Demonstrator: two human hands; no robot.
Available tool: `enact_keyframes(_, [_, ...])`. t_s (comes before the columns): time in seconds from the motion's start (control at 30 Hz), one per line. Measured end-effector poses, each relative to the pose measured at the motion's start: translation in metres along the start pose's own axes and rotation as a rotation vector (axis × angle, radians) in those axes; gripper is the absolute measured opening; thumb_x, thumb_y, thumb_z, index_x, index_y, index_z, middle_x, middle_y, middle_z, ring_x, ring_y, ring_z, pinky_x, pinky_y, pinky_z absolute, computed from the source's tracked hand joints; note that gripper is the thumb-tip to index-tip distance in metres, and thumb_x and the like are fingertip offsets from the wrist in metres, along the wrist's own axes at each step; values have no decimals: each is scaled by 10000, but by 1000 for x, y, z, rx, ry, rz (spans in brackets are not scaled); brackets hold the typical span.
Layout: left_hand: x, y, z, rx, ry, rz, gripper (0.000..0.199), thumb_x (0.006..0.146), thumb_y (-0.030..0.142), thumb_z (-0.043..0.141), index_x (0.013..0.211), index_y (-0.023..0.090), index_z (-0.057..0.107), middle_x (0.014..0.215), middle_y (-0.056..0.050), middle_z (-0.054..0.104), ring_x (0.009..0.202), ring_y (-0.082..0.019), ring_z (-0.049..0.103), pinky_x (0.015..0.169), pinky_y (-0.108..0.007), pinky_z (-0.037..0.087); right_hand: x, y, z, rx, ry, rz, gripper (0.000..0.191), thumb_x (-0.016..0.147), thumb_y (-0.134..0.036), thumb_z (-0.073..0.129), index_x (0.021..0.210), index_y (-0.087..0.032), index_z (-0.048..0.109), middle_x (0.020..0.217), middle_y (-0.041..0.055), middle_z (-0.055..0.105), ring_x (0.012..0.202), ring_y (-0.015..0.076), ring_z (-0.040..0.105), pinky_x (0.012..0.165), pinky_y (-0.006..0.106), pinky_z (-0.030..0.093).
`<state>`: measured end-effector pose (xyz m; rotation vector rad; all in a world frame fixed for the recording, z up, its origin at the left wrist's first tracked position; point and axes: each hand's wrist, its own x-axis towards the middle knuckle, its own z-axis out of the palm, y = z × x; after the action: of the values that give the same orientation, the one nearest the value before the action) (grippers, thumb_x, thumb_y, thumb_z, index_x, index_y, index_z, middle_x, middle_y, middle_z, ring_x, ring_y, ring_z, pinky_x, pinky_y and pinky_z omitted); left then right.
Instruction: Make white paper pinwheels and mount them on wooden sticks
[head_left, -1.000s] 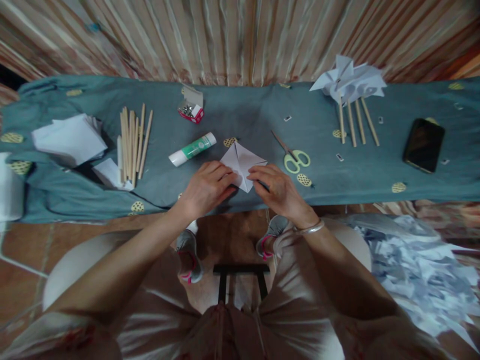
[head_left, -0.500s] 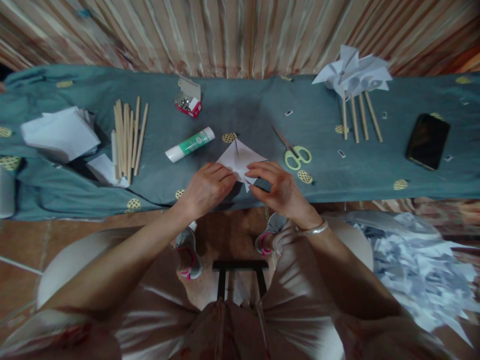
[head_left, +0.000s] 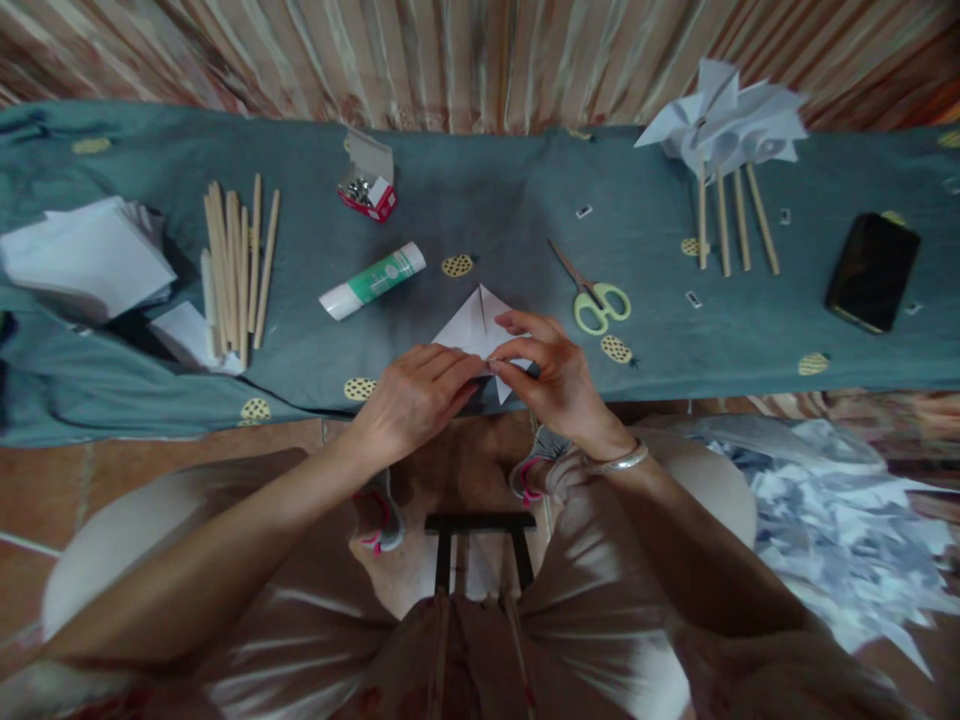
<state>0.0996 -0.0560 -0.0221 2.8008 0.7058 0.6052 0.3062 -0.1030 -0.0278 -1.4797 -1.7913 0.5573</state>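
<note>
Paper [head_left: 463,323] is held by the left hand [head_left: 416,393], fingers pressed together, and right hand [head_left: 561,378], fingertips pinching, glue stick [head_left: 373,281] at ten o'clock.

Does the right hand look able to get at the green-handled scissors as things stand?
Probably yes: the scissors lie just beyond the right hand with nothing on them, though its fingers would likely first have to let go of the paper.

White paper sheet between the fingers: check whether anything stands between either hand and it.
Nothing visible does. The left hand and right hand both touch the white paper sheet. The glue stick and scissors lie off to either side, clear of it.
</note>
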Motion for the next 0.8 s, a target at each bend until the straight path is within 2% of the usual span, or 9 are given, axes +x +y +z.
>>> enact_keyframes(0.17, [-2, -2, 2, -77, -3, 28, 235, 981, 184, 504, 1138, 178, 678, 1058, -87, 734, 978, -195, 660, 863, -341, 557, 2, -1, 0, -10, 4, 23, 100, 874, -272, 662, 810, -247, 734, 1221, 42, 655, 1103, 240, 597, 985, 442, 498])
enact_keyframes(0.47, [1, -4, 6, -197, 4, -39, 211, 971, 206, 533, 1048, 203, 730, 1000, -68, 720, 952, -197, 636, 850, -343, 557, 1, 0, 1, -33, 6, 29, 88, 856, -236, 675, 777, -237, 714, 1191, 49, 663, 1090, 239, 606, 976, 435, 499])
enact_keyframes(0.8, [1, -7, 10, -186, 77, -12, 220, 988, 218, 510, 1053, 192, 718, 1041, -72, 701, 963, -183, 626, 822, -326, 551, -3, 3, 1, -49, 33, -13, 84, 856, -252, 671, 788, -232, 715, 1174, 50, 676, 1082, 235, 617, 959, 439, 516])
